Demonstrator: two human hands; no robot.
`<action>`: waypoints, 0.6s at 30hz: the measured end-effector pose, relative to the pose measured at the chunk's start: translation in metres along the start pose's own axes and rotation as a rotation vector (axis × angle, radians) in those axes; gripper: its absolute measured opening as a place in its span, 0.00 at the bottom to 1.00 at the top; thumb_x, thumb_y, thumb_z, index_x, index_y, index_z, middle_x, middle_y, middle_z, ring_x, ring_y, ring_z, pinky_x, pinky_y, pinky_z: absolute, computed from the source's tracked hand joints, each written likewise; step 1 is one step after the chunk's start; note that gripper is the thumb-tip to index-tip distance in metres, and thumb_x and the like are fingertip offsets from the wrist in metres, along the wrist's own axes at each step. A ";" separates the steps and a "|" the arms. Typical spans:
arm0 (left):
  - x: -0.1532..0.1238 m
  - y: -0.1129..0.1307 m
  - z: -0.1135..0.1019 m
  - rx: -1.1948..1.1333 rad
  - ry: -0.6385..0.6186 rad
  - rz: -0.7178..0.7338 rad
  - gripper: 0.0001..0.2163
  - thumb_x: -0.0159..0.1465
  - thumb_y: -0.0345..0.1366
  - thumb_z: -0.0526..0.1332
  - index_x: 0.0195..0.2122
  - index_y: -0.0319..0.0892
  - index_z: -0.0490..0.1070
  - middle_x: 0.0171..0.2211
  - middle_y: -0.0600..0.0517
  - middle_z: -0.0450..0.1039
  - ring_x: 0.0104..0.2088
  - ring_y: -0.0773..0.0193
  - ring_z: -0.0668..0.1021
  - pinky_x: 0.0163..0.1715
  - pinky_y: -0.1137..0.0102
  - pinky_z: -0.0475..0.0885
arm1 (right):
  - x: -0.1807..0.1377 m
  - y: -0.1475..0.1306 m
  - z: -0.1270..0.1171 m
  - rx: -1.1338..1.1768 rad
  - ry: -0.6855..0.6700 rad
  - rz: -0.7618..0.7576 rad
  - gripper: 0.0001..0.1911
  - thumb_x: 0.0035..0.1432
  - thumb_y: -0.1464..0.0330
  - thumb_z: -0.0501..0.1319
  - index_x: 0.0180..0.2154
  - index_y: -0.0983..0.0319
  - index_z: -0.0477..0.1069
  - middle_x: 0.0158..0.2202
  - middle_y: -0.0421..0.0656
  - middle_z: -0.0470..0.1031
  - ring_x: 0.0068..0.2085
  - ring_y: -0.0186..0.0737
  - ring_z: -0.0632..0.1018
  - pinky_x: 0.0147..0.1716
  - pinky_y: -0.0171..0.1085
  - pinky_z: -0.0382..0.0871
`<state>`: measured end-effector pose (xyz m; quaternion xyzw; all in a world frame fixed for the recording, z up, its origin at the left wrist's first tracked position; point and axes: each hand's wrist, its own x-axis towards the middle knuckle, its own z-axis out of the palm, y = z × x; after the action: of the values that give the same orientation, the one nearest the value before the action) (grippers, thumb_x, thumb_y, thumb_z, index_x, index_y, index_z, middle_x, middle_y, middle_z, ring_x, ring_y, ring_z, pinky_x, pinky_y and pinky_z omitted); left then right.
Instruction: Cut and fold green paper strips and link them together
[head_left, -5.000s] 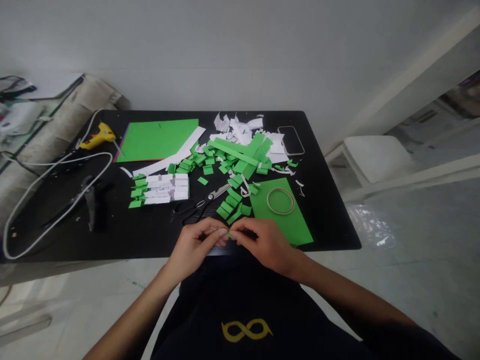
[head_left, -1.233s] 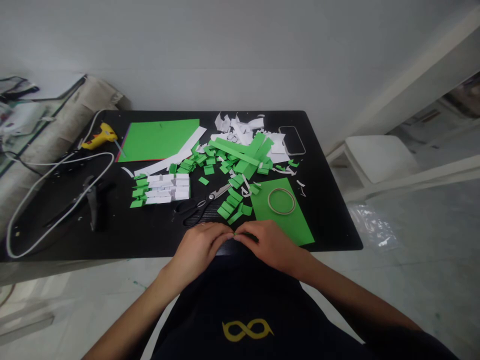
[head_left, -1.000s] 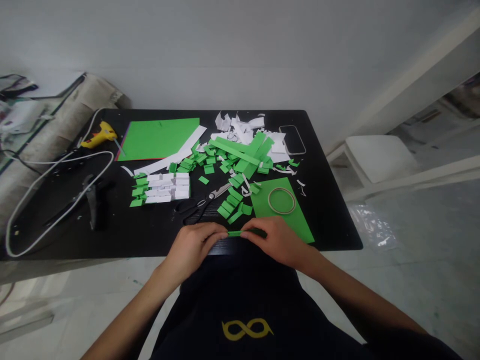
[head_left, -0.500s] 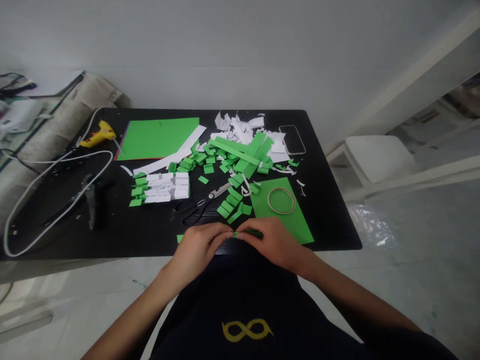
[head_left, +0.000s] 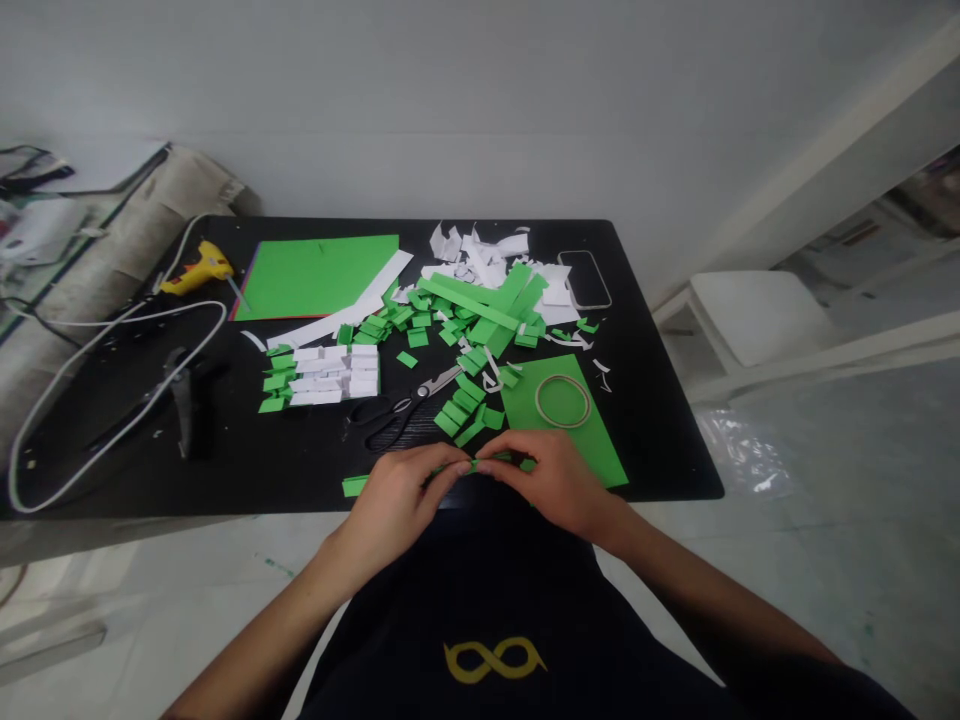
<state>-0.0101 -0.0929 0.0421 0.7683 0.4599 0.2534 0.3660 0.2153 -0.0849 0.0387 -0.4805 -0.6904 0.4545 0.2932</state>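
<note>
My left hand (head_left: 401, 490) and my right hand (head_left: 544, 475) meet at the near edge of the black table (head_left: 300, 470). Both pinch one narrow green paper strip (head_left: 474, 465) between fingertips. The strip's left end (head_left: 355, 486) sticks out past my left hand, and part of it is hidden under my fingers. Just beyond my hands lie small green paper pieces (head_left: 465, 415) and black-handled scissors (head_left: 401, 405).
A green sheet (head_left: 592, 445) with a tape ring (head_left: 562, 400) lies right of my hands. Farther back are a pile of green and white scraps (head_left: 480, 300), stacked cut pieces (head_left: 322, 375), a large green sheet (head_left: 315, 275), a phone (head_left: 584, 279), a yellow glue gun (head_left: 196, 270) and white cable (head_left: 112, 400).
Over five seconds my hands stayed together at the table edge, working the strip. In the last half second a green end of the strip has come out to the left of my left hand.
</note>
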 end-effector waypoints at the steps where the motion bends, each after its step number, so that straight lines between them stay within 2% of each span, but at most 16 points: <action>1: 0.000 0.000 0.001 -0.023 0.004 -0.008 0.09 0.74 0.36 0.60 0.42 0.44 0.81 0.36 0.51 0.85 0.35 0.61 0.85 0.36 0.71 0.77 | 0.000 0.000 0.001 0.012 0.010 0.003 0.02 0.64 0.67 0.70 0.39 0.56 0.83 0.38 0.40 0.87 0.39 0.43 0.85 0.41 0.39 0.79; 6: -0.002 -0.006 0.003 -0.262 0.051 -0.130 0.09 0.72 0.38 0.63 0.39 0.43 0.81 0.31 0.53 0.83 0.31 0.64 0.84 0.32 0.74 0.78 | 0.000 -0.001 0.003 0.258 0.123 0.104 0.10 0.59 0.62 0.74 0.40 0.59 0.82 0.31 0.41 0.84 0.33 0.41 0.84 0.35 0.39 0.79; 11: -0.002 -0.005 0.002 -0.438 0.066 -0.243 0.08 0.69 0.39 0.67 0.38 0.42 0.82 0.31 0.51 0.84 0.31 0.63 0.86 0.32 0.73 0.81 | 0.000 -0.005 0.006 0.452 0.202 0.168 0.18 0.52 0.58 0.78 0.39 0.59 0.78 0.33 0.42 0.84 0.33 0.40 0.84 0.37 0.40 0.81; 15: 0.001 0.001 0.006 -0.501 0.075 -0.250 0.09 0.70 0.41 0.66 0.41 0.42 0.81 0.32 0.51 0.84 0.31 0.62 0.86 0.34 0.71 0.83 | -0.001 -0.007 0.014 0.405 0.219 0.135 0.13 0.55 0.61 0.76 0.38 0.59 0.77 0.34 0.41 0.84 0.36 0.41 0.85 0.39 0.40 0.82; 18: 0.003 0.003 0.008 -0.558 0.099 -0.242 0.08 0.70 0.41 0.66 0.39 0.42 0.79 0.31 0.51 0.84 0.30 0.63 0.85 0.34 0.70 0.83 | -0.002 -0.006 0.019 0.374 0.234 0.086 0.10 0.57 0.63 0.74 0.39 0.58 0.79 0.35 0.41 0.84 0.37 0.41 0.85 0.38 0.39 0.82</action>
<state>-0.0012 -0.0943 0.0398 0.5644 0.4779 0.3618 0.5676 0.1974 -0.0942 0.0365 -0.4962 -0.5342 0.5279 0.4356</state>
